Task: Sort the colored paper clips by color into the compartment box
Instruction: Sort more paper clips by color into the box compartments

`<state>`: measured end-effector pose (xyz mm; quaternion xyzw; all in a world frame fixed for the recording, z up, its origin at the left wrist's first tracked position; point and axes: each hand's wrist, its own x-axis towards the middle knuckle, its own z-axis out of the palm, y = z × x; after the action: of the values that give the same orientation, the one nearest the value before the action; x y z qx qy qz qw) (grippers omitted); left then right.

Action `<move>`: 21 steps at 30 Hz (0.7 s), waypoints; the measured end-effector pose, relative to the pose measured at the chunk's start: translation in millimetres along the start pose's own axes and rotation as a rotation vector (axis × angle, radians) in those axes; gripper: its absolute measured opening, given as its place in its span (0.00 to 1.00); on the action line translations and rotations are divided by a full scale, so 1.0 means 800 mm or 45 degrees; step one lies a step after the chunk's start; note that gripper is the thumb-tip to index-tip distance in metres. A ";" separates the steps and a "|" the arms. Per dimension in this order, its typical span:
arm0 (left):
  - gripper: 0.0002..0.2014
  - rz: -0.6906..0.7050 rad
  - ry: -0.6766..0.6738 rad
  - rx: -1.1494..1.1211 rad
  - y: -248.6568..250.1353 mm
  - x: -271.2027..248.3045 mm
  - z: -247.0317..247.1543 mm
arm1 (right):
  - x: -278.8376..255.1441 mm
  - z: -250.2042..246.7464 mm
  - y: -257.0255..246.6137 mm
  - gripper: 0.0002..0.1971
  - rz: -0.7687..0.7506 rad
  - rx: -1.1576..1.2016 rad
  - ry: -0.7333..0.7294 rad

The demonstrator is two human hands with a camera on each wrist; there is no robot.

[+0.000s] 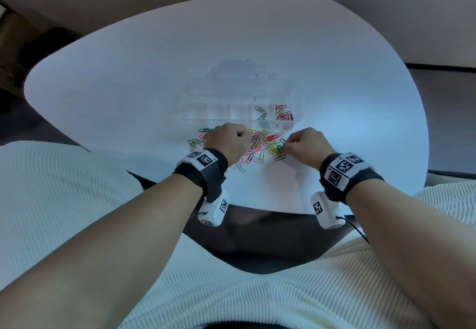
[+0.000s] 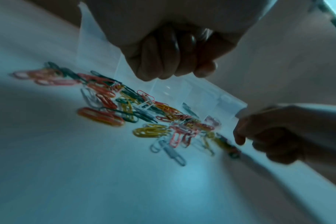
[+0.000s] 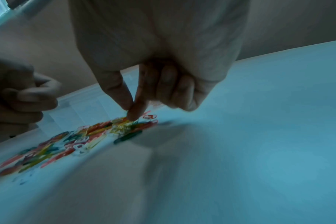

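A clear compartment box (image 1: pixel 195 115) is seen lying on a white table (image 1: pixel 103 92), with only two of its compartments filled: a heap of red clips (image 1: pixel 284 115) at the box's right end and a few green clips (image 1: pixel 261 115) in the compartment just beside it, while the cells toward the box's left end look bare, though faint contents would be hard to make out. Just in front of the box, on the side nearest the person, a mixed pile of paper clips (image 1: pixel 257 146) is spread, in red, pink, yellow, green, orange and white. The right hand (image 1: pixel 305 146) is lowered to the right edge of that pile, thumb and forefinger closed to a narrow pinch over a yellow and green cluster; the fingers (image 3: pixel 133 110) are pressed tip to tip in the right wrist view, but it cannot be told whether a clip is yet held between them. The left hand (image 1: pixel 228 142) is held above the pile's left part in front of the box, its fingers (image 2: pixel 161 60) curled into a loose fist; whether anything is enclosed cannot be told. The sorting is judged to be at an early stage, with most clips still unsorted on the table and several colours not yet begun.
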<state>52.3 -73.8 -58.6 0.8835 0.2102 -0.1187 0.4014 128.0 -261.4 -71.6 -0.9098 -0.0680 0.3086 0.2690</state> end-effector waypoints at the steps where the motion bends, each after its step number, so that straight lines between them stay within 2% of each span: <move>1: 0.09 0.016 -0.027 0.140 -0.002 0.000 0.001 | 0.001 0.001 0.002 0.04 -0.035 -0.054 0.043; 3: 0.07 0.058 -0.115 0.355 -0.007 -0.001 0.003 | 0.003 0.001 0.005 0.00 -0.079 -0.118 0.103; 8: 0.10 0.170 -0.204 0.563 -0.016 -0.002 0.008 | 0.006 -0.003 0.010 0.03 -0.081 -0.216 0.131; 12: 0.10 0.174 -0.180 0.579 -0.017 -0.001 0.009 | 0.005 -0.004 0.006 0.07 -0.066 -0.321 0.166; 16: 0.07 0.130 -0.141 0.542 -0.018 -0.001 0.009 | 0.004 0.001 -0.001 0.05 -0.067 -0.421 0.170; 21: 0.05 0.105 -0.124 0.460 -0.020 0.000 0.008 | 0.003 0.004 0.000 0.07 -0.087 -0.426 0.143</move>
<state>44.9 -69.1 -73.0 0.9422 0.1295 -0.1807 0.2506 128.1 -259.4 -74.7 -0.9548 -0.1340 0.2325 0.1277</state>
